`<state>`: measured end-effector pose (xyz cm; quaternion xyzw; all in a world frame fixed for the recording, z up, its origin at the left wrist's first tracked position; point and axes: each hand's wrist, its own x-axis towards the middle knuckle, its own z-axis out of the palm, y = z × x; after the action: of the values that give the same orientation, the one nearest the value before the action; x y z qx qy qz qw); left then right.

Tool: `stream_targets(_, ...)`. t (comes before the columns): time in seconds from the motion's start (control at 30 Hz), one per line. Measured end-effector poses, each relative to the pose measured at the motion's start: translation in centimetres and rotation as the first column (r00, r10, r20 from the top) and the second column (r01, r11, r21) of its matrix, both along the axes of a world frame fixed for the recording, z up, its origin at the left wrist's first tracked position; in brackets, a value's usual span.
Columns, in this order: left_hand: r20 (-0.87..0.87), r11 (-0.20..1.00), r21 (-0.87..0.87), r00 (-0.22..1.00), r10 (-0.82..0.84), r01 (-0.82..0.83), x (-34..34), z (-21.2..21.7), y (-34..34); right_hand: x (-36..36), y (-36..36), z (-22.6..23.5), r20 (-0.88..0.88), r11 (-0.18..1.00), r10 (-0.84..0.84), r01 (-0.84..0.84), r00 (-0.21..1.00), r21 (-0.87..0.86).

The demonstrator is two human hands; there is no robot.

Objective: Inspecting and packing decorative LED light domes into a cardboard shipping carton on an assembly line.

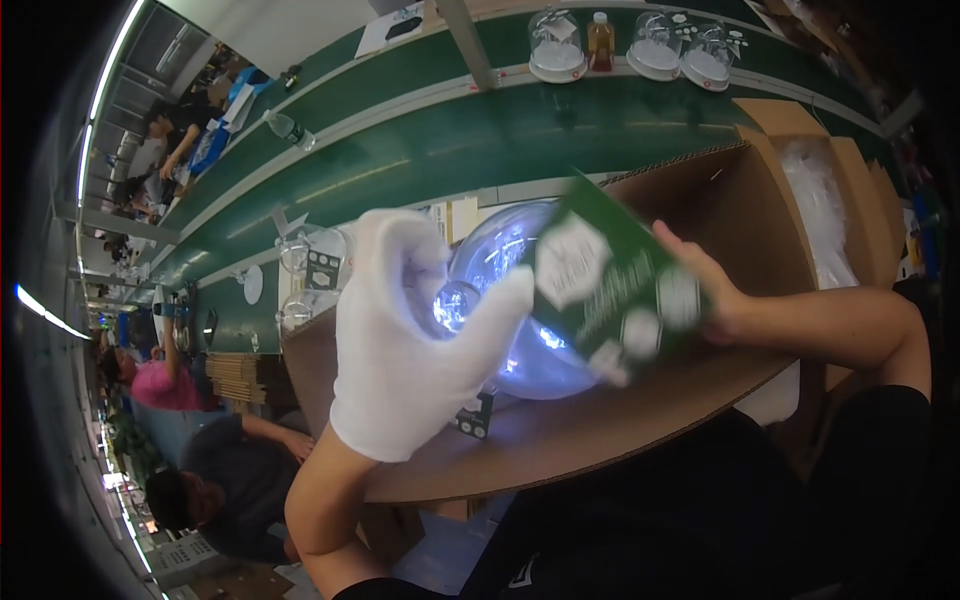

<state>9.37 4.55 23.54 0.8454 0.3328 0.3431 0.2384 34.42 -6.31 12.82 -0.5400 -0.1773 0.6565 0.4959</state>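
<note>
One clear glass dome with a lit blue-white globe inside (pixel 510 290) sits at frame centre, gripped by the white-gloved left hand (pixel 415 340). Bare right hand (pixel 715 295) is clamped on a green printed card sleeve (pixel 615 285) partly over the dome; fitting appears unfinished. Open brown cardboard box (pixel 760 200) lies behind; finished domes (pixel 655 45) stand on the green table (pixel 450 140), upper frame.

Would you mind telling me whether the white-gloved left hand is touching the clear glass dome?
Touching. The head view shows the gloved left hand wrapped over the glass dome, with its thumb lying across the dome's front.
</note>
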Motion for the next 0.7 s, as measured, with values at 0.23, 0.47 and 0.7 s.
stream_targets(0.23, -0.107, 0.996, 0.061, 0.992, 0.070, -0.063, -0.1, -2.0, -0.3, -0.7, 0.1, -0.4, 0.162, 0.993, -0.019, 0.037, 0.987, -0.111)
stream_targets(0.47, 0.147, 0.935, 0.314, 0.965, -0.217, 0.163, -0.6, -3.2, 1.1, -1.1, 0.0, -0.3, 0.190, 0.989, -0.018, 0.046, 0.982, -0.143)
stream_targets(0.7, -0.095, 0.932, 0.122, 0.939, -0.331, 0.341, -1.2, -0.2, 1.5, -0.5, -0.5, -1.3, 0.135, 0.991, -0.001, 0.019, 0.991, -0.132)
